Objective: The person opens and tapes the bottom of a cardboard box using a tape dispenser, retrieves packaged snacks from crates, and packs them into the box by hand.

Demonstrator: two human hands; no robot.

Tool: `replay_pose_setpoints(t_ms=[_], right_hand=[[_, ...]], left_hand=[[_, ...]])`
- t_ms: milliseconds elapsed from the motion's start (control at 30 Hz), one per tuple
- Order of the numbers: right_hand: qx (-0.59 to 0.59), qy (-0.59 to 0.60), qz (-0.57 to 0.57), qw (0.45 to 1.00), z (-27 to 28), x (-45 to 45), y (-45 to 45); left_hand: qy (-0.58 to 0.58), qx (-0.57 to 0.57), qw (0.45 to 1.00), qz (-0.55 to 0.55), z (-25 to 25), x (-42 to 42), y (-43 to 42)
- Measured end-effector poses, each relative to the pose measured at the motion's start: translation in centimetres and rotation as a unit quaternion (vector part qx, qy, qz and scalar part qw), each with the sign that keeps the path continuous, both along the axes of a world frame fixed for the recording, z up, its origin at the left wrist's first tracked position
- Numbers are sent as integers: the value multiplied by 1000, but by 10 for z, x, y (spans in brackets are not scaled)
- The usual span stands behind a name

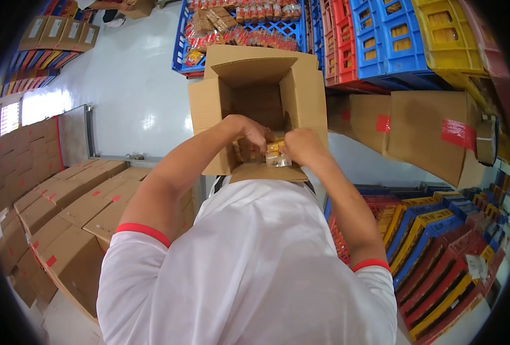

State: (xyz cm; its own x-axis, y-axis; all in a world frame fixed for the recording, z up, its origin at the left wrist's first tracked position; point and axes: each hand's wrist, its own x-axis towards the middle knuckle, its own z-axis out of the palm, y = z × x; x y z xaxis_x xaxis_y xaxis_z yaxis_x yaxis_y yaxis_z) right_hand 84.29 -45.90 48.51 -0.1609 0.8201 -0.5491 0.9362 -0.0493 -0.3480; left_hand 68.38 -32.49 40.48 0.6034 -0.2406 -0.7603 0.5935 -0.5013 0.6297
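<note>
Held both hands low inside an open cardboard box [226,100], above the near flap [269,172]. Bent left fingers [259,140] toward the left side of a clear-wrapped packet [278,158] with yellow-orange contents; could not tell whether grasping or merely touching. Curled right fingers [293,140] onto its right edge, grasping it. Had the packet at the box's near end, clear part pointing near, long axis too hidden to tell. Faced a blue crate [180,41] beyond, full of wrapped goods [255,39], beside stacked crates [379,59] far right.
</note>
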Motion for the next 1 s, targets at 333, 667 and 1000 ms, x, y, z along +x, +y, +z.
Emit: replay_pose_setpoints(t_ms=[333, 667, 1000], right_hand=[[217, 88, -235, 943, -1, 30, -19], [162, 126, -276, 939, -25, 19, -23], [199, 131, -272, 932, -18, 42, -26]], left_hand=[[189, -317, 918, 146, -32, 18, 10], [84, -11, 996, -42, -73, 43, -34], [150, -7, 989, -16, -66, 38, -19]])
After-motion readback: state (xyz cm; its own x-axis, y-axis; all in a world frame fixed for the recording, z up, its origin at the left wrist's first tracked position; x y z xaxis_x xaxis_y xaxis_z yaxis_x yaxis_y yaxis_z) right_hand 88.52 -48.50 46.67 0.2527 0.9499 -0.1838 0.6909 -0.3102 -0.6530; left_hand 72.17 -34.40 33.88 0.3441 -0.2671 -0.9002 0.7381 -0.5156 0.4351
